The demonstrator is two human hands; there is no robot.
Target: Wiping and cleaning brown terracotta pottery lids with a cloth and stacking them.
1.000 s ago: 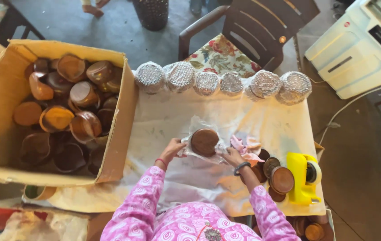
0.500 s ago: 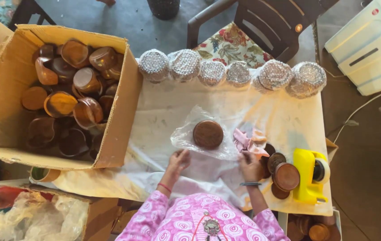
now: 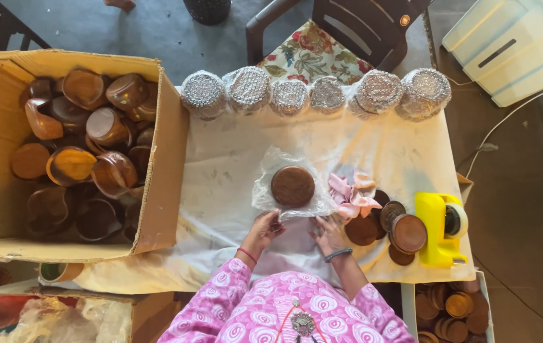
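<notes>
My left hand (image 3: 265, 227) and right hand (image 3: 330, 232) each pinch, as far as I can tell, the near edge of the clear crinkled plastic sheet (image 3: 281, 166); the round dark wooden lid (image 3: 292, 186) sits on it just beyond my fingers (pink crumpled cloth (image 3: 349, 197) to my right).

Crate (image 3: 452, 308) of lids cut off at btm.

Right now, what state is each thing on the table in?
Wooden lid: flat on the plastic wrap, unwrapped.
Left hand: gripping the wrap's near edge.
Right hand: at the wrap's edge.
Wrapped bundles: lined up, wrapped.
Cardboard box: open, full of wooden pots.
Tape dispenser: untouched.
</notes>
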